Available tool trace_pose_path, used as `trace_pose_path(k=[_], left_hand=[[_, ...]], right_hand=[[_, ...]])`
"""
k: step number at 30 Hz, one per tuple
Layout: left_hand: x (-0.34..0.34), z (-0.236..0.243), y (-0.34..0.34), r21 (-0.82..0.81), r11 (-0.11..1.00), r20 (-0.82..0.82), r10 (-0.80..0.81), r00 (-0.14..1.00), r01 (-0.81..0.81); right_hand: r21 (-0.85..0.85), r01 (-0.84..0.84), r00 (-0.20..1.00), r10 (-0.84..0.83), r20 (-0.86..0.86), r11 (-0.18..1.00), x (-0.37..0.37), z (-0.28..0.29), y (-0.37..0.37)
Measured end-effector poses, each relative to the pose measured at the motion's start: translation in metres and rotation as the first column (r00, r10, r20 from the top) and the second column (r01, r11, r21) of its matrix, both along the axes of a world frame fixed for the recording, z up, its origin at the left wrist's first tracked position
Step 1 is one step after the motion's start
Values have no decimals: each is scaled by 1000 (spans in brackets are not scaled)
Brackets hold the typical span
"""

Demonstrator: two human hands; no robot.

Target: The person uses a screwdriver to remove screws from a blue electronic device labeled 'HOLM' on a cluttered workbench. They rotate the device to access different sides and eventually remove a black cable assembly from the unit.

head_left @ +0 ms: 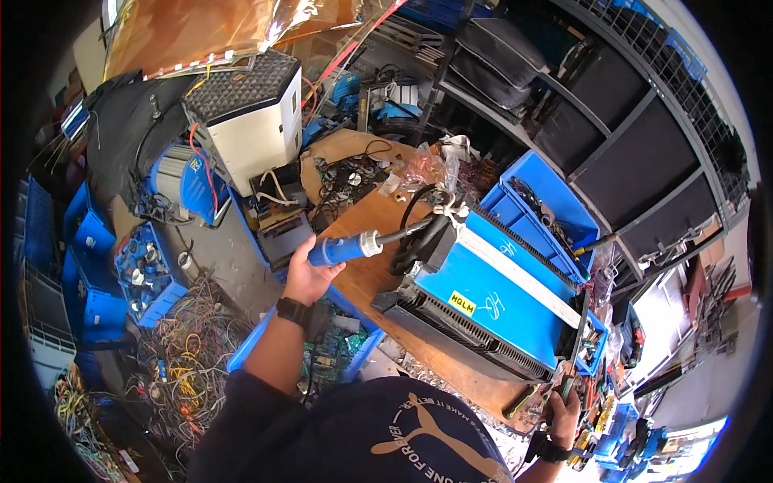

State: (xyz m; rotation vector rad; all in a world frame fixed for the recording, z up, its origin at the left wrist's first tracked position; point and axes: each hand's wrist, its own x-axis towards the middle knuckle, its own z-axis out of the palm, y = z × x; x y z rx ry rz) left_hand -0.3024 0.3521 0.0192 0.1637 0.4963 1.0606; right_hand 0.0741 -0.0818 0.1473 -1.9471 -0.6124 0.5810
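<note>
My left hand (310, 274) is closed around a blue industrial plug (346, 248), raised over the left edge of the wooden bench. From the plug a thick black cable (411, 233) runs to a coil tied with whitish cord at the back corner of a large blue metal unit (491, 294). This unit lies on the bench, with black finned sides and a white strip across its top. Beside its near right corner, my right hand (564, 414) is closed on something dark, too small to make out. A yellow-and-black handled tool (522, 400) lies close by.
Blue bins (547, 205) of parts stand behind the unit. Tangled wires (189, 354) heap at the left, near a bin of green circuit boards (334, 346). A white cabinet with a black top (254, 121) stands at the back left. Dark metal shelving (628, 145) rises at the right.
</note>
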Motion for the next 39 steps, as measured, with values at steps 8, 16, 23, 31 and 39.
trace_pose_path(k=[8,16,23,31,39], left_hand=[[15,-35,-19,-91,989,66,-111,992,117],[22,-47,-24,-15,970,-139,-243,960,243],[27,-45,-33,-14,940,-125,-340,932,341],[25,-59,-42,33,917,-199,-383,902,397],[26,-65,-38,95,896,-302,-390,870,434]], right_hand=[[-46,40,996,-36,79,998,-18,20,18],[-51,18,999,-16,49,999,-12,17,13],[-117,30,998,-24,54,993,-24,26,16],[-133,12,1000,-13,-4,991,-44,31,25],[-167,-7,997,19,72,986,-39,25,20]])
